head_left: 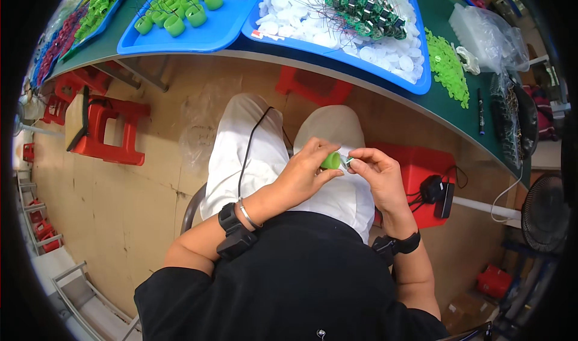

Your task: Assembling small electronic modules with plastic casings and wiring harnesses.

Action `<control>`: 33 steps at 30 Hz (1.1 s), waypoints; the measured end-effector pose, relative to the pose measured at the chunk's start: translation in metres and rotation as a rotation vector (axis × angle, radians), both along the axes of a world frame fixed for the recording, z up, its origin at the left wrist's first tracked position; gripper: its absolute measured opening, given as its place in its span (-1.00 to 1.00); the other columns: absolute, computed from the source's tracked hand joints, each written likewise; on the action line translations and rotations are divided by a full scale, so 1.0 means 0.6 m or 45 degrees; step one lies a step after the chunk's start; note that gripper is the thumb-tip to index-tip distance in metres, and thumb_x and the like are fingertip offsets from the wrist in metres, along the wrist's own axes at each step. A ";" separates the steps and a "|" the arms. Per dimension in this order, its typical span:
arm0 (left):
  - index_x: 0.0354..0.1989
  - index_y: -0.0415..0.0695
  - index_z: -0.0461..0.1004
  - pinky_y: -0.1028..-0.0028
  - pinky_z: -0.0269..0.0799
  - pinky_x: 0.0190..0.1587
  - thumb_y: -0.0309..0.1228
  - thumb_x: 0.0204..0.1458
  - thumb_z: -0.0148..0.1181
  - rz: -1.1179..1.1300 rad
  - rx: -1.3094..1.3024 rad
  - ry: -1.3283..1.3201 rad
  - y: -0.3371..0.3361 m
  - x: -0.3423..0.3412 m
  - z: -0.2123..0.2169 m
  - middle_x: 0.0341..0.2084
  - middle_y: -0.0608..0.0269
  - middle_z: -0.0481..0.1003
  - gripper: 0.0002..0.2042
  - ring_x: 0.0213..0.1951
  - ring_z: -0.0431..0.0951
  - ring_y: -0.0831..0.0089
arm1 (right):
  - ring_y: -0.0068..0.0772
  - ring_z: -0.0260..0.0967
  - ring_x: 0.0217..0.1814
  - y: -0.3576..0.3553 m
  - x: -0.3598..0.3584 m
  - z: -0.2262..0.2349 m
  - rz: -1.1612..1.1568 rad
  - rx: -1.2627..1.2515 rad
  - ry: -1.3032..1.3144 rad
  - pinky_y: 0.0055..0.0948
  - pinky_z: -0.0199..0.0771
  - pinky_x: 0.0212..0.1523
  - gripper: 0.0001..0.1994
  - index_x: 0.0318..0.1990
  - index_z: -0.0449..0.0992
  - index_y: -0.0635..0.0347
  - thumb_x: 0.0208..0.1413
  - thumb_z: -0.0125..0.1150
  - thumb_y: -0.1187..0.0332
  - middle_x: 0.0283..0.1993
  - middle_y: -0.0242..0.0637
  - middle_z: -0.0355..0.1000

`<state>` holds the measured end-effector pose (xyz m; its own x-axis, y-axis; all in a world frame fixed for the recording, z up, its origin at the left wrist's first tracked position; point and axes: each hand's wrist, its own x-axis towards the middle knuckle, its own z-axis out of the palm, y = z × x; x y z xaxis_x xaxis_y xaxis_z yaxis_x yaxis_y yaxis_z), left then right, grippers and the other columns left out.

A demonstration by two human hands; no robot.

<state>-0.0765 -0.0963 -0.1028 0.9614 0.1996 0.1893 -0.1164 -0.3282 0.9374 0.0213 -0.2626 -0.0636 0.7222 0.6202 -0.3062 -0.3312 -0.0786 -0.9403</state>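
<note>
Above my lap, my left hand [308, 171] is closed around a small green plastic cup [331, 160], its opening turned to the right. Close beside that opening, my right hand [378, 175] pinches a small part with green and white on it [348, 162]; its exact kind is too small to make out. On the table ahead, a blue tray [425, 79] holds many white plastic pieces [385, 55] with a heap of green circuit boards [367, 15] and thin wires on top. Similar green cups [174, 25] with wires stand in another blue tray [198, 47] to its left.
Loose green pieces [447, 70] and a marker pen [481, 112] lie on the green tabletop [436, 103] at right. Red stools [117, 130] stand at left; a red stool [415, 160] with a black device sits by my right knee. A fan [545, 211] stands far right.
</note>
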 end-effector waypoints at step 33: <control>0.02 -0.20 0.41 0.42 0.43 -0.28 -0.49 -0.09 0.36 0.067 0.189 -0.341 -0.009 0.005 0.001 -0.18 0.12 0.42 -0.55 -0.31 0.45 0.32 | -0.52 0.39 -0.14 -0.002 0.000 -0.091 0.074 0.481 0.835 -0.57 0.41 -0.12 -0.78 -0.02 0.42 0.25 0.20 0.12 0.44 -0.13 -0.31 0.45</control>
<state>-0.0733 -0.1017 -0.1024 0.8626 0.1989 0.4651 -0.3318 -0.4716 0.8170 0.0212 -0.2637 -0.1184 0.4281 0.7996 -0.4210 -0.8370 0.1752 -0.5184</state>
